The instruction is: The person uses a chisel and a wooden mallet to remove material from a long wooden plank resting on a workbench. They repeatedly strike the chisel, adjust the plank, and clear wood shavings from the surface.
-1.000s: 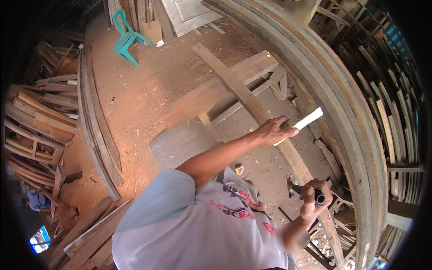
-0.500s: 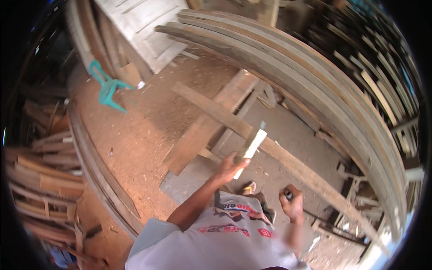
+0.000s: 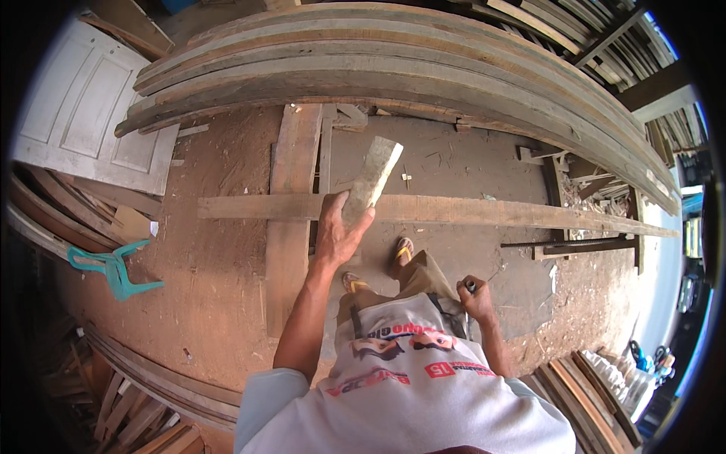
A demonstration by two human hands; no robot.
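Observation:
My left hand (image 3: 340,231) grips the lower end of a short, pale wooden block (image 3: 373,175), its far end tilted up and to the right. The block is above a long, narrow plank (image 3: 469,209), hiding part of it. My right hand (image 3: 476,300), lower and to the right near my hip, is closed around a dark rod-like thing (image 3: 470,287). Only its round end shows clearly; its kind cannot be made out. The long plank lies across a wide reddish board (image 3: 283,261).
Long beams (image 3: 423,79) are stacked across the far side. A white panelled door (image 3: 87,113) and a teal plastic chair (image 3: 121,270) are at the left. More timber (image 3: 582,393) lies at the lower right. Shavings litter the floor.
My view has swung to the right, and the plank now runs nearly level across it. The block stays in my left hand, its broad grey face now showing. My right hand remains closed.

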